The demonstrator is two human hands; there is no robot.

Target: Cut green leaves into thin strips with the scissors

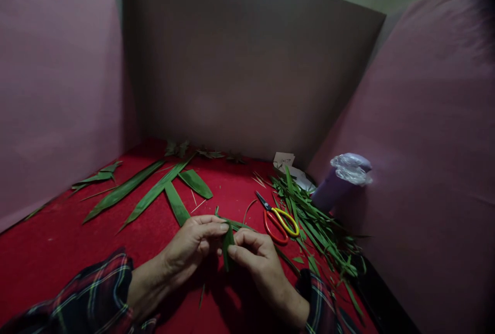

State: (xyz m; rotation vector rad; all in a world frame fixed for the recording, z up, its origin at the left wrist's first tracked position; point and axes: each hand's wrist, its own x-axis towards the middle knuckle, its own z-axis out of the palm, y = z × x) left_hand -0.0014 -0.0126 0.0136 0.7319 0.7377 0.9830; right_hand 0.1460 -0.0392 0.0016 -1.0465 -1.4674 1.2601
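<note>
Both hands meet over the red cloth on one narrow green leaf strip (228, 251). My left hand (193, 241) pinches its upper end between thumb and fingers. Lower down, the thumb and bent fingers of my right hand (257, 256) grip the same strip, which hangs downward between them. Thin green strips poke out behind the fingertips; whether they join the held piece I cannot tell. To the right of my right hand lie scissors (276, 218) with one red and one yellow handle, blades partly apart. Wide cut leaves (176, 202) lie beyond my left hand.
A heap of leaf strips (317, 226) spreads along the right side. Behind it stand a purple bin (328, 189) lined with clear plastic and a small white card (283, 160). Long leaves (124, 192) and thin sticks lie at left. Pink and grey panels enclose the red table (50, 251).
</note>
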